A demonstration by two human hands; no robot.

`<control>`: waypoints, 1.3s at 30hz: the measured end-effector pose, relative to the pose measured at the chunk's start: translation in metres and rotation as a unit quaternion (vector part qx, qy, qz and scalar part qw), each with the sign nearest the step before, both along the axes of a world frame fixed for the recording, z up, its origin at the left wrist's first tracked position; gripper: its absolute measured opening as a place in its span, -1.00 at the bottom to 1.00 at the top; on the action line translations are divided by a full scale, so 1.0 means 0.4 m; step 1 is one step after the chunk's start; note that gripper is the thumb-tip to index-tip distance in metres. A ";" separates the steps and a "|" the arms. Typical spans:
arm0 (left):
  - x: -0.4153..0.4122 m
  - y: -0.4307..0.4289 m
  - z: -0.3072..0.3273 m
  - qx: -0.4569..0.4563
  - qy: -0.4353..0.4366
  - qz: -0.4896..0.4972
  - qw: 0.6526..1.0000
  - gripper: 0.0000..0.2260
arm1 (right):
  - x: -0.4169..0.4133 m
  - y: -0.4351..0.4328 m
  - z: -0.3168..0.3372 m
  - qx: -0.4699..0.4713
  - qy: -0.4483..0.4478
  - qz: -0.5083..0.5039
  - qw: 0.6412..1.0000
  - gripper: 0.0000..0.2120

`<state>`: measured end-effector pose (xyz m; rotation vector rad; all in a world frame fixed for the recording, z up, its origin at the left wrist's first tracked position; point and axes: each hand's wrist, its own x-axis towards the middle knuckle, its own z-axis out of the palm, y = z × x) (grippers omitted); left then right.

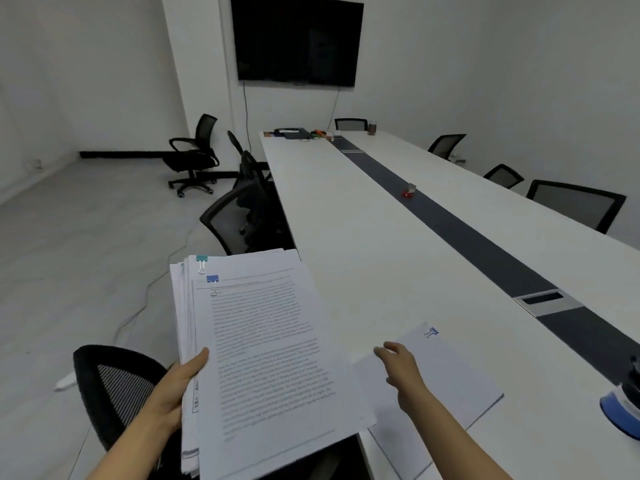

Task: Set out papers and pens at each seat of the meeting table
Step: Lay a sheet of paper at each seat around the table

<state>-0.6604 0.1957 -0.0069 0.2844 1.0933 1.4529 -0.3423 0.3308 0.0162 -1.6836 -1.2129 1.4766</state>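
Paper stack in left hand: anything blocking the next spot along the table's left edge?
Nothing visible. White tabletop beyond the clipped white paper stack in the left hand is bare; small red object sits aside on dark strip.

a: where do we look from here?
b: from our own head, standing at the near left edge of the long white meeting table (pixel 363 254), facing forward and down along its length to the wall screen (pixel 296 39).
a: how near are we?
b: very near at the bottom, where our left hand (pixel 180 386) and right hand (pixel 398 365) loom large. the wide lens shrinks the far chairs (pixel 446 145) and bends the edges.
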 end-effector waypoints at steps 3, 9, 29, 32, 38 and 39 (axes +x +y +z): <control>-0.010 -0.026 0.016 0.023 0.005 0.000 1.000 -0.72 | -0.088 -0.021 0.063 -0.017 0.047 0.097 0.994 -0.70; -0.115 -0.094 0.042 0.056 0.006 0.000 0.998 -0.52 | -0.249 -0.091 0.113 -0.003 0.081 0.212 0.974 -0.61; -0.812 -0.308 0.082 0.083 0.023 0.039 0.996 -0.19 | -1.032 -0.228 0.202 0.050 0.054 0.336 0.939 -0.77; -0.884 -0.248 0.070 0.085 0.019 0.051 0.995 -0.46 | -1.103 -0.174 0.204 0.046 0.057 0.339 0.938 -0.85; -1.053 -0.066 0.092 0.077 0.052 0.039 0.995 -0.47 | -1.253 -0.012 0.204 0.044 0.080 0.304 0.948 -0.75; -1.079 -0.038 0.092 0.077 0.050 0.036 0.995 -0.47 | -1.275 0.013 0.203 0.041 0.081 0.302 0.949 -0.70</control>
